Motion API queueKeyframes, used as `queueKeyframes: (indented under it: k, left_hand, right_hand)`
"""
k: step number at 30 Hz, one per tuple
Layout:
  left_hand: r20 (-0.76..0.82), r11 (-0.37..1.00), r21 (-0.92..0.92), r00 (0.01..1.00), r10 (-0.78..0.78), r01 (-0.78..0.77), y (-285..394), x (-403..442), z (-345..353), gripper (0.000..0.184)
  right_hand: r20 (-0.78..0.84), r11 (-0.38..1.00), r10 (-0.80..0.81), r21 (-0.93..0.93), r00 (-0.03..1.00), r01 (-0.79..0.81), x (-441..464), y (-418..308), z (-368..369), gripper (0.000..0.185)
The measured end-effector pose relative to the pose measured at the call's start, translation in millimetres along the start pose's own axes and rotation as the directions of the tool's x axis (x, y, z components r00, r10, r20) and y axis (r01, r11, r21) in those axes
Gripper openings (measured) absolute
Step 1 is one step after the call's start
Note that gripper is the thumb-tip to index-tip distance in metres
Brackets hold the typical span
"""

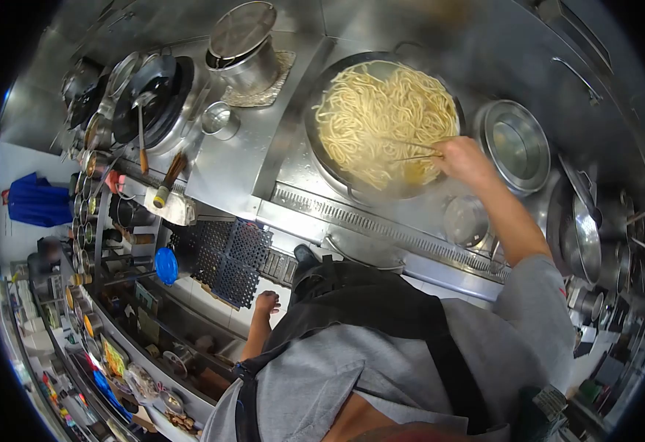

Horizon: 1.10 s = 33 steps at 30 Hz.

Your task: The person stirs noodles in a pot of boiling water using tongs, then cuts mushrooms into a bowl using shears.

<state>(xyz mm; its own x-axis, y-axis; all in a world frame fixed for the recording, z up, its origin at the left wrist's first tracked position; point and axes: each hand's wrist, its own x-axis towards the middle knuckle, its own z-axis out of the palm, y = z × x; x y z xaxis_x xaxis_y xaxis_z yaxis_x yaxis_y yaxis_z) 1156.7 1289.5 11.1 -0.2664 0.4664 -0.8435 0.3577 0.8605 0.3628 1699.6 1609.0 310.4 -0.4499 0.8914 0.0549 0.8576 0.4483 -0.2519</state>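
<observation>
Right hand (464, 160): grip closed on chopsticks (414, 157), tips among noodles (381, 110). Left hand (267, 303): fingers curled, grip opening unclear.

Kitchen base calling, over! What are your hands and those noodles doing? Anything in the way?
Right hand: holding chopsticks in noodles. Left hand: low, away from wok. Steam hazing part of the view. Over.

The noodles (381, 110) are pale yellow, the apron (359, 298) black, the hanging garment (39, 200) deep blue.
</observation>
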Motion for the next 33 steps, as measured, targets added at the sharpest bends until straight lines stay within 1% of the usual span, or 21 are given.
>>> queueKeyframes:
  k: [1,2,4,6,7,9,10,14,15,17,19,22,24,25,26,27,28,30,31,32,33]
  left_hand:
    - [0.005,0.998,0.058,1.000,0.013,-0.013,4.7,-1.4,-0.1,0.023]
    - [0.112,0.968,0.092,0.968,0.223,-0.234,-41.5,35.6,-2.3,0.021]
    - [0.135,0.962,0.134,0.966,0.222,-0.240,-44.0,37.2,-4.2,0.020]
    - [0.150,0.946,0.210,0.965,0.217,-0.246,-40.3,32.7,-3.4,0.018]
    - [0.157,0.945,0.208,0.962,0.222,-0.252,-32.8,27.9,-2.4,0.018]
    - [0.109,0.958,0.274,0.993,0.053,-0.081,-11.1,18.9,-0.6,0.016]
    - [0.086,0.974,0.225,0.996,-0.015,-0.005,11.2,5.6,-1.5,0.014]
    - [0.113,0.994,0.040,0.988,-0.110,0.106,25.1,23.7,-3.8,0.020]
    - [0.104,0.994,0.034,0.989,-0.108,0.105,23.6,28.1,-4.4,0.020]
    - [0.005,0.976,-0.214,0.999,-0.033,0.034,20.4,30.4,-6.0,0.032]
    - [-0.020,0.976,-0.213,0.999,-0.043,0.038,18.6,26.5,-7.3,0.033]
    - [-0.060,0.977,-0.209,0.996,-0.060,0.046,16.4,23.1,-6.7,0.035]
    - [0.089,0.976,-0.195,0.992,-0.084,0.100,-14.8,37.2,-6.1,0.026]
    - [0.086,0.975,-0.198,0.993,-0.082,0.098,-30.8,34.1,-7.2,0.026]
    - [0.108,0.986,0.060,0.983,0.149,-0.156,-47.8,29.4,-7.6,0.021]
    - [0.187,0.866,0.303,0.916,0.356,-0.399,-56.7,26.5,-7.2,0.017]
    - [0.186,0.865,0.303,0.915,0.359,-0.401,-57.8,22.1,-7.2,0.017]
    - [0.289,0.707,0.592,0.920,0.264,-0.388,-54.1,5.2,-9.0,0.016]
    - [0.288,0.706,0.592,0.920,0.265,-0.388,-49.9,-5.2,-8.8,0.016]
    - [0.194,0.886,0.394,0.965,0.179,-0.243,-47.3,-15.4,-7.2,0.017]
    - [0.127,0.985,0.153,0.990,0.065,-0.084,-42.6,-22.5,-5.9,0.018]
  right_hand:
    - [0.005,1.000,0.016,-0.005,1.000,-0.015,-12.6,1.1,-14.8,0.019]
    - [-0.041,0.997,0.070,-0.030,0.997,-0.072,-24.5,2.2,-29.4,0.019]
    - [-0.085,0.989,0.128,-0.060,0.988,-0.133,-42.9,16.1,-41.0,0.020]
    - [0.024,0.934,0.284,-0.231,0.958,-0.271,-57.2,32.8,-44.6,0.023]
    - [0.023,0.931,0.289,-0.238,0.957,-0.275,-57.2,32.9,-43.1,0.023]
    - [0.135,0.901,0.360,-0.306,0.923,-0.307,-50.4,31.9,-33.1,0.027]
    - [0.153,0.910,0.358,-0.277,0.921,-0.307,-43.2,36.7,-18.2,0.029]
    - [0.127,0.906,0.411,-0.166,0.903,-0.389,1.1,41.8,48.7,0.030]
    - [0.073,0.904,0.420,-0.118,0.905,-0.410,11.1,40.6,59.9,0.030]
    - [0.018,0.906,0.421,-0.064,0.907,-0.419,30.8,32.6,68.4,0.030]
    - [0.064,0.855,0.516,0.022,0.854,-0.518,47.0,26.5,73.2,0.030]
    - [0.066,0.839,0.537,0.061,0.841,-0.540,65.6,30.4,88.8,0.027]
    - [0.046,0.828,0.553,0.079,0.832,-0.555,73.1,32.4,96.1,0.026]
    - [0.030,0.828,0.553,0.098,0.833,-0.553,74.8,33.5,97.6,0.025]
    - [0.015,0.826,0.554,0.117,0.833,-0.551,76.1,34.2,99.1,0.025]
    - [0.012,0.827,0.553,0.117,0.833,-0.550,77.2,34.2,101.0,0.025]
    - [-0.014,0.817,0.565,0.147,0.825,-0.558,78.0,33.6,102.9,0.027]
    - [-0.043,0.808,0.577,0.178,0.816,-0.562,79.4,35.2,105.6,0.030]
    - [-0.074,0.806,0.577,0.214,0.814,-0.552,78.7,37.2,107.3,0.030]
    - [-0.103,0.803,0.577,0.249,0.810,-0.541,77.4,37.1,106.8,0.030]
    - [-0.103,0.803,0.578,0.249,0.810,-0.542,75.5,37.8,105.6,0.030]
